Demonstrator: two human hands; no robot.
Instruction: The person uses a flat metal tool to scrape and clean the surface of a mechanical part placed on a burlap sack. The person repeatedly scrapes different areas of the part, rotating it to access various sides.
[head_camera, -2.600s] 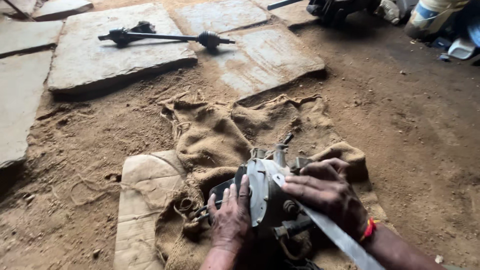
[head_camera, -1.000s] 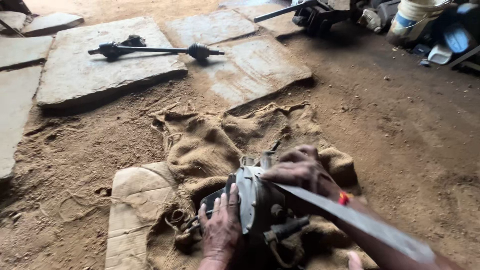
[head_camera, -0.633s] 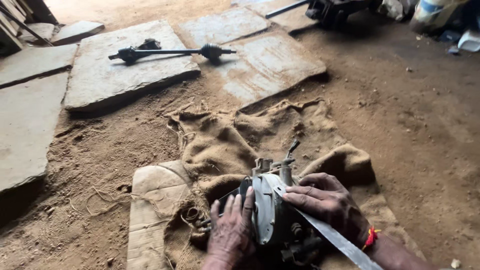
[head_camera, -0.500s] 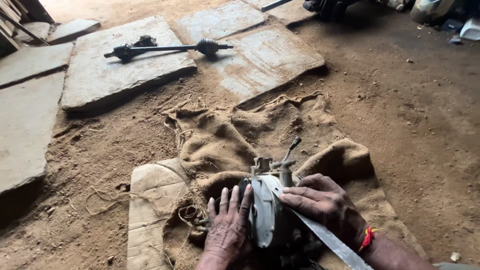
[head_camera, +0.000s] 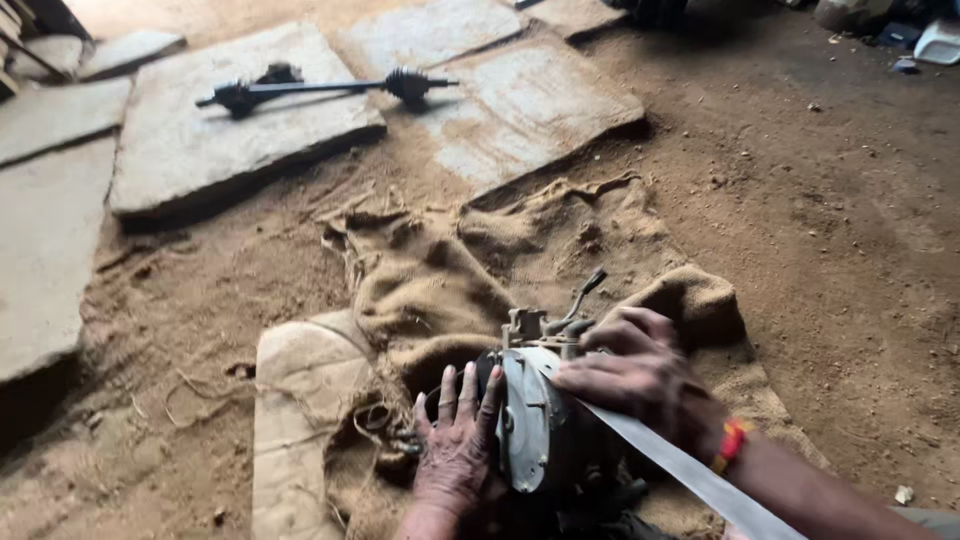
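Note:
A grey metal gearbox housing (head_camera: 528, 430) stands on a burlap sack (head_camera: 440, 290) spread over the dirt floor. My left hand (head_camera: 458, 445) lies flat against the housing's left face, fingers spread. On its top right side rests my right hand (head_camera: 640, 375), with a red thread band at the wrist. A flat light metal strip (head_camera: 690, 475) runs from the housing toward the lower right, under my right hand. A small lever (head_camera: 583, 293) sticks up behind the housing.
A black drive shaft (head_camera: 320, 90) lies on a stone slab (head_camera: 200, 150) at the back left. More slabs (head_camera: 520, 110) lie beyond the sack. A flat stone (head_camera: 300, 420) lies left of the housing. Clutter sits at the top right corner (head_camera: 935, 40).
The view shifts about between frames. Both hands stay on the housing; my left hand's fingers are spread a little wider on its face now.

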